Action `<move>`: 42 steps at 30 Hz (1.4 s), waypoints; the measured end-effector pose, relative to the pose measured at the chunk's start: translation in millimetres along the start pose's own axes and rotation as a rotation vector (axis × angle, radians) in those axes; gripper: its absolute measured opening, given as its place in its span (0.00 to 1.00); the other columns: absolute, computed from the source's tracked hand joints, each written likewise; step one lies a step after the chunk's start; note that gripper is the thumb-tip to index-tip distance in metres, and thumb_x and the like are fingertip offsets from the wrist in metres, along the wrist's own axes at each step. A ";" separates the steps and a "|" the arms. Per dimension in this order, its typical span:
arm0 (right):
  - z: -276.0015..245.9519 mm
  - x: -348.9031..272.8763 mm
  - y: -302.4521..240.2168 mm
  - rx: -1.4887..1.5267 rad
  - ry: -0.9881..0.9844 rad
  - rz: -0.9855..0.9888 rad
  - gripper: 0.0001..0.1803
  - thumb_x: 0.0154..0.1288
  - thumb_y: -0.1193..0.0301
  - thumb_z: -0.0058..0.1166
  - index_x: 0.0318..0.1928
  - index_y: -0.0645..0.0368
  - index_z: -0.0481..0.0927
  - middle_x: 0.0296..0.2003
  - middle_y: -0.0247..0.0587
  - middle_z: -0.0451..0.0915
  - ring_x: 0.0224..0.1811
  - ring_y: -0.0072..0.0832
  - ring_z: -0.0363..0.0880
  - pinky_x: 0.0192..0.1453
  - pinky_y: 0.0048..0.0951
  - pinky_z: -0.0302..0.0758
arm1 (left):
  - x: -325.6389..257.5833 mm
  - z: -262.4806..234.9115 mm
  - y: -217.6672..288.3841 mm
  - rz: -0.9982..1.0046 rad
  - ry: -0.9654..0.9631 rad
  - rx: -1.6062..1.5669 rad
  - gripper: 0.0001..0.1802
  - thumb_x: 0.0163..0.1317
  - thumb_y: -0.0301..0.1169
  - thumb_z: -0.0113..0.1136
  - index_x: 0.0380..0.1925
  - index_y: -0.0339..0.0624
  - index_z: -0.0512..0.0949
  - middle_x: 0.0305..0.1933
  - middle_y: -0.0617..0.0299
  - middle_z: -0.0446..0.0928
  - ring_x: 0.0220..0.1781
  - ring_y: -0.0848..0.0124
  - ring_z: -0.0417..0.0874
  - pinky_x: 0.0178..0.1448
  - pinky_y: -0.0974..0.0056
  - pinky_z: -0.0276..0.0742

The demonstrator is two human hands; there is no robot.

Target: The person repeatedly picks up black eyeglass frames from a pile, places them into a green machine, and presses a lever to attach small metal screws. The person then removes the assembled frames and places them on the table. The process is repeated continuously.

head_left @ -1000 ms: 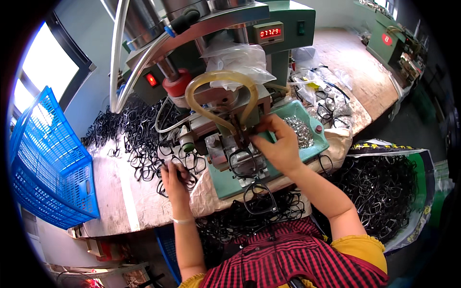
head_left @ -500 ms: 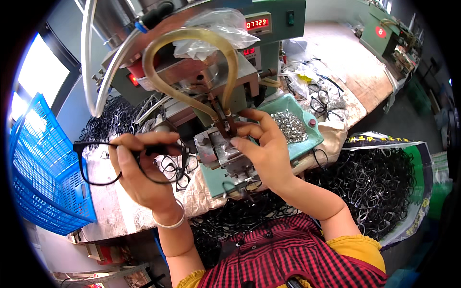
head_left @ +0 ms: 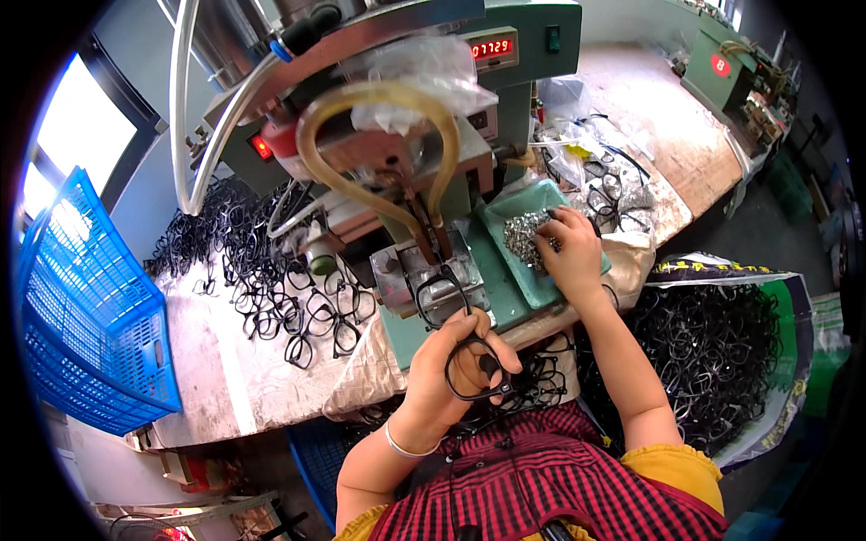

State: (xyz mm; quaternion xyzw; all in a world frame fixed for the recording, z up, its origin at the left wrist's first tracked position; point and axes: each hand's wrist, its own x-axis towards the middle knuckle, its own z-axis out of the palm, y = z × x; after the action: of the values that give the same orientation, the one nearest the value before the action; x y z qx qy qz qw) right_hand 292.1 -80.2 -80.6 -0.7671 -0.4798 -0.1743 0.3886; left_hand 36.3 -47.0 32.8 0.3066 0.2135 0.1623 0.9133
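My left hand [head_left: 458,365] is closed on a black eyeglass frame [head_left: 439,279], which stands upright in front of the machine's metal fixture [head_left: 406,279]. One rim of the frame is right by the fixture, and the other is by my palm. Over at the green tray [head_left: 544,293], my right hand [head_left: 572,253] reaches down into a heap of small metal parts [head_left: 521,236]. Its fingertips are bent together among the parts, and what they pinch is too small to make out. Two copper-coloured electrodes [head_left: 433,242] with a looped yellowish hose [head_left: 311,135] hang above the fixture.
Many black eyeglass frames [head_left: 271,311] lie on the table to the left, beside a blue plastic basket [head_left: 95,334]. A large sack [head_left: 785,361] full of frames stands at the right. More frames and plastic bags [head_left: 564,162] lie behind the tray.
My left hand has brought the eyeglass frame from the left to the front of the fixture. My right hand has moved from the electrodes rightward into the tray of metal parts.
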 end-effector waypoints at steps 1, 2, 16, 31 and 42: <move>3.6 5.1 -5.2 0.047 -0.021 -0.013 0.07 0.55 0.69 0.67 0.34 0.55 0.87 0.45 0.47 0.84 0.57 0.47 0.80 0.57 0.44 0.78 | -0.6 -0.1 0.4 0.011 -0.005 0.000 0.14 0.79 0.41 0.39 0.38 0.45 0.68 0.28 0.46 0.82 0.20 0.62 0.80 0.24 0.66 0.77; 8.9 12.7 -12.4 0.097 -0.043 -0.030 0.06 0.55 0.69 0.66 0.34 0.56 0.86 0.44 0.46 0.84 0.54 0.47 0.80 0.55 0.45 0.78 | 0.6 -1.6 -0.3 0.011 -0.014 0.007 0.14 0.78 0.41 0.40 0.38 0.45 0.68 0.28 0.46 0.82 0.21 0.62 0.80 0.26 0.65 0.77; -2.7 -30.7 76.5 0.930 0.000 0.651 0.11 0.74 0.71 0.58 0.49 0.65 0.85 0.43 0.32 0.84 0.45 0.19 0.79 0.55 0.22 0.74 | -135.2 -143.6 50.9 0.888 1.036 1.094 0.07 0.69 0.26 0.63 0.43 0.35 0.79 0.43 0.60 0.83 0.43 0.75 0.82 0.49 0.69 0.78; -4.0 -27.8 25.0 0.624 -0.060 0.371 0.10 0.65 0.78 0.63 0.46 0.63 0.88 0.41 0.37 0.88 0.46 0.23 0.83 0.55 0.25 0.76 | -33.6 -323.1 80.8 0.676 1.332 2.071 0.17 0.53 0.22 0.59 0.44 0.45 0.85 0.35 0.54 0.83 0.40 0.55 0.84 0.44 0.52 0.80; -62.1 7.6 -95.3 0.743 -0.153 0.127 0.09 0.57 0.80 0.65 0.40 0.63 0.86 0.39 0.42 0.87 0.43 0.30 0.86 0.50 0.28 0.79 | -40.6 -213.4 86.0 1.002 0.805 0.986 0.12 0.81 0.36 0.47 0.50 0.39 0.76 0.37 0.68 0.75 0.35 0.80 0.71 0.39 0.74 0.68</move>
State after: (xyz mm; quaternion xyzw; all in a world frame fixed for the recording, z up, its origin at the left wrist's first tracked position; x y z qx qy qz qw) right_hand 219.2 -100.4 4.7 -0.6130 -0.4896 0.0935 0.6130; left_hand -117.2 105.7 -55.2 0.6512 0.4100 0.5373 0.3451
